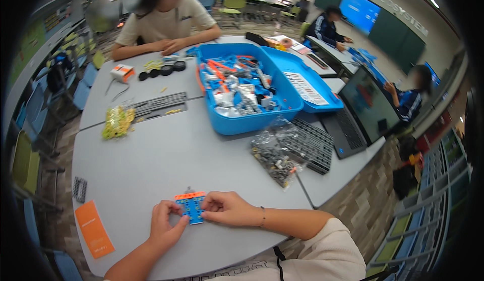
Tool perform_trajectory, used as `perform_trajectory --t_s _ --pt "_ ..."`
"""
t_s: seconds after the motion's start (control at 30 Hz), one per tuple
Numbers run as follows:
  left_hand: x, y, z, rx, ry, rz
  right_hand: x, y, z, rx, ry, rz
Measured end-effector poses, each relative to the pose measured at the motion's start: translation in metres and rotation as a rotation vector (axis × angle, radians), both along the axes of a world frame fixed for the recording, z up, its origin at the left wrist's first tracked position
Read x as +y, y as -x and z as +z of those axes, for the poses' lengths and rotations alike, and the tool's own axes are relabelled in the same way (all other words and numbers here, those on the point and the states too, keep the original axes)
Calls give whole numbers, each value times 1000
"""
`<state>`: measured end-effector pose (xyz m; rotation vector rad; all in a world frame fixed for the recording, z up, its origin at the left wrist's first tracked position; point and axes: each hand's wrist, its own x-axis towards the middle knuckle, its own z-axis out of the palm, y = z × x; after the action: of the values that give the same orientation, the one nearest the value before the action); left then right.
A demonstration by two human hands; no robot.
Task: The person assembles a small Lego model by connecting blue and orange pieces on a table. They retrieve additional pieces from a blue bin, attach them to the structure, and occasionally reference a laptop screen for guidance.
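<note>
A small build of blue building bricks (194,213) with an orange strip along its far edge lies near the front of the table. A small grey piece sticks out beyond that strip. My left hand (165,223) is closed on the build's left side, thumb and fingers at its edge. At the right side, my right hand (227,208) pinches the edge with bent fingers; the exact contact is hidden behind the knuckles. An orange leaflet (94,229) and a small grey studded block (79,189) lie to the left of my hands.
Farther back stands a blue bin (257,120) full of bricks, its lid (322,82) opened rightward. Around it are a bag of grey parts (276,161), dark plates (313,142), a laptop (348,127), a yellow-green bag (118,123) and black wheels (166,70). A person sits opposite.
</note>
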<state>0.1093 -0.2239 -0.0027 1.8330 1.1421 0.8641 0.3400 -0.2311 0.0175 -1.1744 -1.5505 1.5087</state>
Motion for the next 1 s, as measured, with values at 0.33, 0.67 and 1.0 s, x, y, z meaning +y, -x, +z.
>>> perform_trajectory --t_s 0.33,0.67,1.0 --pt "1 0 13 101 -87 -47 -1 -3 2 27 49 8" --pt "2 1 16 84 -123 -73 1 -6 5 14 77 45" --pt "1 5 5 96 -108 -55 3 -9 0 32 11 125"
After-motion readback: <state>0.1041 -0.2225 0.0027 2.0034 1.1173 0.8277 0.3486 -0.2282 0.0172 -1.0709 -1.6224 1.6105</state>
